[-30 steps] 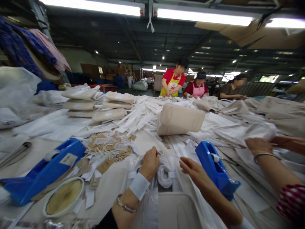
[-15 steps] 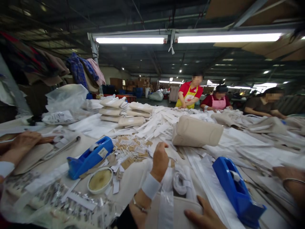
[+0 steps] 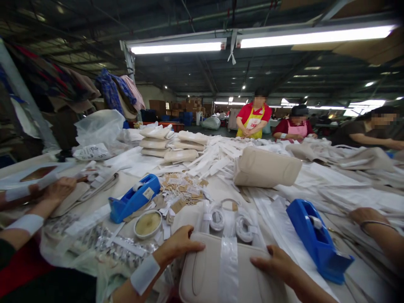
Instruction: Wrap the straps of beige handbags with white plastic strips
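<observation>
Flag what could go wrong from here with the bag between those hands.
The left hand and right hand hold the beige bag by its sides, thumbs on top; an uneven grip might skew the white strip across it. Swinging the right hand outward could knock the blue tape dispenser on that side. The round dish sits beside loose paper tags, so a bump might scatter them.
</observation>
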### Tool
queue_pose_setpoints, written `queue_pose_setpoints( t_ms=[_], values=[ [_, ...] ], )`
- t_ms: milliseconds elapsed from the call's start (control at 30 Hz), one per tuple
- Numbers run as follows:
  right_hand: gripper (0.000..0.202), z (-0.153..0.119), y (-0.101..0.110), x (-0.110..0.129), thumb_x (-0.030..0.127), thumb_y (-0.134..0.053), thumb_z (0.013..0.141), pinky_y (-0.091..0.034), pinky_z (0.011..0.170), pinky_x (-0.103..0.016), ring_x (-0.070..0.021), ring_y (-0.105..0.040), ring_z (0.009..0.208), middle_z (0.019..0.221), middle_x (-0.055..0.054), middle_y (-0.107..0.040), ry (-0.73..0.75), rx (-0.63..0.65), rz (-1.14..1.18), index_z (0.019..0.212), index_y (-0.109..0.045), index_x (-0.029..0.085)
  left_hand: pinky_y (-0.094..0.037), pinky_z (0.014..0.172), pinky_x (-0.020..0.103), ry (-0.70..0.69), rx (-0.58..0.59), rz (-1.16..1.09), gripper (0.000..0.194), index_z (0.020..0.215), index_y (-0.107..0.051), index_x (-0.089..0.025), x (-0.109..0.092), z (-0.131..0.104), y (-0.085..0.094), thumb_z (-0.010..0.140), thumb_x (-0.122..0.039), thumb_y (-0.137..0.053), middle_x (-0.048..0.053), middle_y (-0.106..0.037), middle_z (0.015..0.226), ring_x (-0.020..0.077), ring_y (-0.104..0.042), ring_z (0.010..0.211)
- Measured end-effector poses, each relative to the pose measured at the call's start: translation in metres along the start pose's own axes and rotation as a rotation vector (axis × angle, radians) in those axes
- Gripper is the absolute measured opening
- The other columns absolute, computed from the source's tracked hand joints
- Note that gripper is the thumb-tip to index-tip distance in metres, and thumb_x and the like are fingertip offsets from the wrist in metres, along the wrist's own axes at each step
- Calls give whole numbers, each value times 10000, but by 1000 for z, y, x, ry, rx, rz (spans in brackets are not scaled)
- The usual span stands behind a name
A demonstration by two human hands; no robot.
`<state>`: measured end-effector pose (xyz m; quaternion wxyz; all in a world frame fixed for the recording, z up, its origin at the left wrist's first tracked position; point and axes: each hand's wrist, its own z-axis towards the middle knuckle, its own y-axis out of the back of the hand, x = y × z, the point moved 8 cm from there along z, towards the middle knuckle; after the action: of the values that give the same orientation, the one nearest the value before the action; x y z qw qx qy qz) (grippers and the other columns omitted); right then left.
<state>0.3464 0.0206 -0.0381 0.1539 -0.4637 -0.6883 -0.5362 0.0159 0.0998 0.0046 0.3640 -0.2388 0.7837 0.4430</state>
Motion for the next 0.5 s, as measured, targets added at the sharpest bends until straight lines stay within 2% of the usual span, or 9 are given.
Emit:
queue_pose_setpoints(
  t_ms=[67, 167, 367, 500],
  values=[
    [718, 0, 1, 0, 568, -730, 490, -473, 939, -422, -401, -609, 1087, 1042, -189, -703, -44, 20, -81, 1012, -656, 81, -429, 999, 368, 4, 25, -33, 885, 1285, -529, -34, -5, 3, 0, 552, -474, -760, 181, -596, 1298, 334, -559, 1164],
    [748, -3, 4, 5, 551, -726, 487, -479, 927, -414, -391, -617, 1075, 1082, -207, -687, -56, -16, -120, 1043, -635, 59, -435, 989, 363, -10, 68, -47, 856, 1269, -539, -36, -9, 6, 1, 559, -469, -742, 172, -613, 1271, 325, -571, 1142],
    [664, -7, 3, 6, 550, -709, 508, -464, 957, -436, -391, -622, 1067, 1010, -168, -707, 3, -81, -61, 981, -653, 88, -435, 974, 373, -23, 67, 17, 699, 1139, -599, -75, -8, 8, 1, 550, -432, -719, 141, -635, 1203, 327, -568, 1113],
    [713, -9, 8, 3, 544, -718, 495, -477, 956, -434, -400, -615, 1091, 1055, -189, -697, -17, -131, -15, 1027, -659, 73, -444, 947, 375, -35, 51, -1, 705, 1142, -579, -84, -2, 15, -2, 548, -432, -731, 135, -645, 1164, 327, -565, 1106]
  ],
)
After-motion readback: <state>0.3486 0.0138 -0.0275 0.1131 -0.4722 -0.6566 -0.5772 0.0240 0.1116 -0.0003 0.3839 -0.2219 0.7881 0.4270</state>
